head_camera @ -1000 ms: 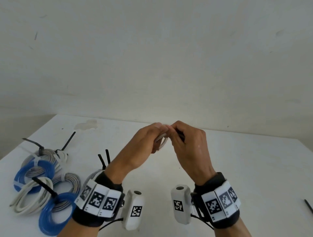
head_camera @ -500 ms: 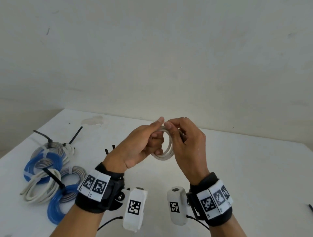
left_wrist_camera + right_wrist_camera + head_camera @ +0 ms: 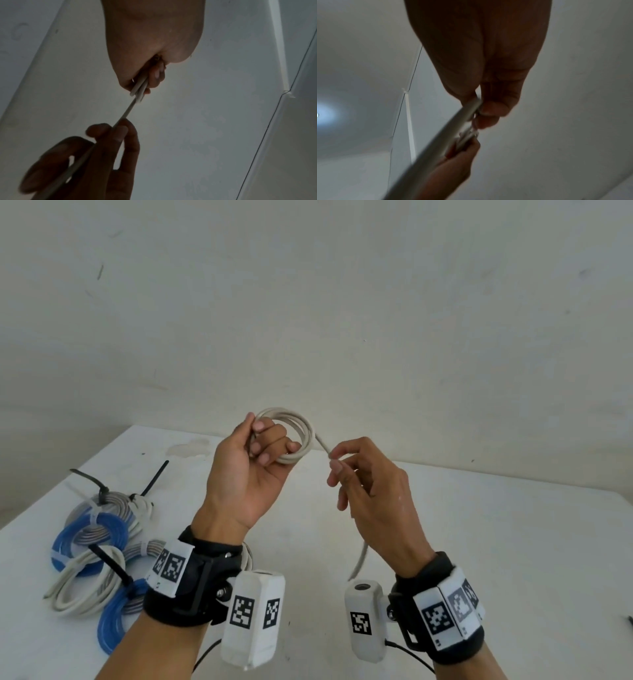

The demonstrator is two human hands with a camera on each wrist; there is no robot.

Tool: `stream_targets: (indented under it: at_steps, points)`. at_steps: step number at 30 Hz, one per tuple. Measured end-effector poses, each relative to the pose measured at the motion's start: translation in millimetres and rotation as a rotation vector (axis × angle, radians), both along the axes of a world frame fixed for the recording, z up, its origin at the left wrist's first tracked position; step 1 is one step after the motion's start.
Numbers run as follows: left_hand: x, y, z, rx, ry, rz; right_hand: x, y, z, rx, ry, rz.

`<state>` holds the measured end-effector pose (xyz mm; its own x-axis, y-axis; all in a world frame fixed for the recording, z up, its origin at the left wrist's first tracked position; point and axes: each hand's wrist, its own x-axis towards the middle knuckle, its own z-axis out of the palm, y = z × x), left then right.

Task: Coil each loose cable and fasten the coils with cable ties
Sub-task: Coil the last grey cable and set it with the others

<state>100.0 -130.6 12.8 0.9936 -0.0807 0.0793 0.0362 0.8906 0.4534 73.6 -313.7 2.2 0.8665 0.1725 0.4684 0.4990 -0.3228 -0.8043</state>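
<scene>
Head view: above a white table (image 3: 479,542), the left hand (image 3: 251,474) grips a small coil of beige cable (image 3: 301,436), its fingers curled through the loops. The cable's free strand runs from the coil to the right hand (image 3: 373,494), which pinches it between thumb and forefinger, the other fingers loosely bent; the strand then drops below that hand. At the table's left side lies a heap of finished coils (image 3: 99,549) in blue, grey and white, bound with black and white cable ties (image 3: 113,563). Both wrists wear black bands with white camera housings.

Left wrist view: dim and backlit, the left hand (image 3: 150,44) clamps several beige loops (image 3: 139,88) between thumb and fingers, while the right hand (image 3: 96,155) below pinches the taut strand.

Right wrist view: the right hand (image 3: 479,60) squeezes the blurred cable (image 3: 436,146) at its fingertips; the left hand (image 3: 453,169) holds the coil beyond.
</scene>
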Motion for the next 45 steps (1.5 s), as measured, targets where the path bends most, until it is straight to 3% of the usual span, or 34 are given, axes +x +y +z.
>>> stream_targets:
  at_steps: [5,8,10,14,18,21,23,29,33,38,45]
  points:
    - [6,17,-1,-0.029,0.013,0.210,-7,-2,6,-0.012,0.124,0.249]
    - [3,14,3,0.097,-0.026,0.297,-10,5,5,-0.062,0.044,0.235]
    - [0,0,6,0.311,-0.068,0.380,-11,10,3,-0.109,-0.058,0.174]
    - [-15,-24,-2,1.005,-0.283,0.462,-14,12,6,-0.136,-0.224,0.097]
    - [-20,-28,-8,1.230,-0.409,0.397,-17,4,15,0.073,-0.132,0.130]
    - [-20,-27,-5,1.274,-0.485,0.319,-17,0,20,0.241,0.016,0.125]
    - [-22,-27,-4,1.307,-0.499,0.216,-14,-2,20,0.218,-0.008,0.034]
    - [-24,-30,-4,1.340,-0.358,0.100,-5,-2,13,0.278,0.039,-0.103]
    - [-29,-30,7,1.241,-0.307,0.065,-2,-3,6,0.026,-0.163,-0.191]
    - [-26,-24,13,0.920,-0.137,0.089,0,2,-4,-0.076,-0.435,-0.331]
    - [-20,-26,8,0.826,-0.032,0.116,-1,9,-6,-0.113,-0.439,-0.336]
